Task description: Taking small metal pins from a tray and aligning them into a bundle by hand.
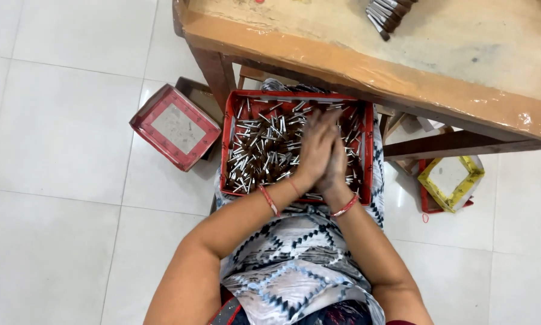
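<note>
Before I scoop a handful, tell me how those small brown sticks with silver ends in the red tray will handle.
The sticks look thin and round, so they would likely roll and slip loose. They lie criss-crossed in the red tray, so some may snag. Each probably weighs little; the left hand and right hand press together over them.

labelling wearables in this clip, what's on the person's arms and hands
Both arms are bare, no sleeves showing. The left hand has a thin red bangle at the wrist, plus what looks like a second thin red band nearer the palm. The right hand wears a red bangle too. No gloves; rings cannot be made out.
</note>
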